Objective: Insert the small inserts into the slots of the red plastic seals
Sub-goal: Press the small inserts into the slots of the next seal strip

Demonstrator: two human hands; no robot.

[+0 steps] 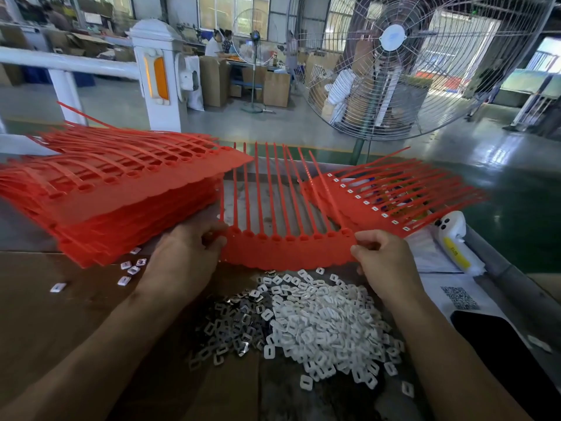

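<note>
Holding a flat red plastic strip of joined seals [288,253] by its two ends, the person keeps it raised just above the worktable. The left hand [188,253] pinches the strip's left end, thumb on top and fingers curled beneath. The right hand [382,262] pinches the right end the same way, fingertips closed over the edge. Along the strip's far side runs a row of round sockets, and these look unfilled; thin red tails stand up and away from them toward the fan.

Just below the strip, on the brown cardboard-covered table [60,314], lies a loose heap of small white plastic inserts [328,323], each a rounded square with a slot through it. Touching that heap on its left is a smaller scatter of shiny metal clips [230,323]. A few stray white inserts [129,268] lie apart near the left hand.

To the left, a tall stack of red seal strips [121,192] sits with its tails fanned back. To the right, a lower pile of red strips [379,202] shows white inserts seated in its sockets. A white bottle with a yellow label [455,244] lies beside that pile, and a printed sheet with a square code [460,297] rests near the right forearm. A large wire-caged fan [391,56] stands beyond the table.
</note>
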